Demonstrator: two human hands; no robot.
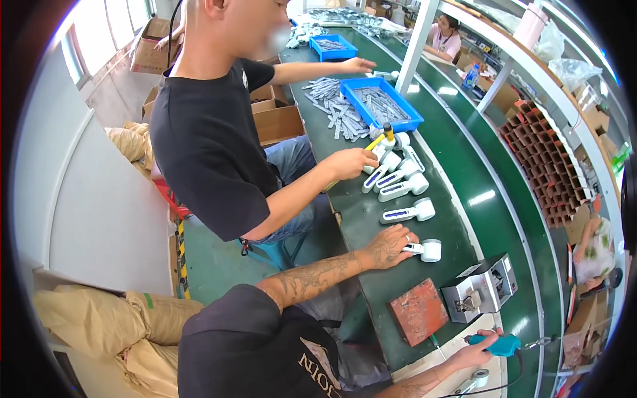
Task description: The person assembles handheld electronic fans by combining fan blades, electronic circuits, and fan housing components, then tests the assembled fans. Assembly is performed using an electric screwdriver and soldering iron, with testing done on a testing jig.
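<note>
My left hand (pixel 390 247) is closed over the handle of a white handheld device (pixel 431 251) with a round head, which rests on the green bench. My fingers cover most of that handle. Farther right, my right hand (pixel 488 346) grips a teal electric screwdriver (pixel 505 345) that hangs from a coiled cord. Between my hands are a worn red block (pixel 418 312) and a grey metal box (pixel 481 288) with a small bracket on its front. Just beyond my left hand lies another white device (pixel 408 211), with several more grouped behind it.
Beside me, a co-worker in a black shirt (pixel 206 146) holds a yellow and black tool (pixel 385 136). Their other hand reaches past a blue bin (pixel 381 103) of grey strips. A green conveyor (pixel 491 192) runs alongside. Another white device (pixel 474 381) lies near my right forearm.
</note>
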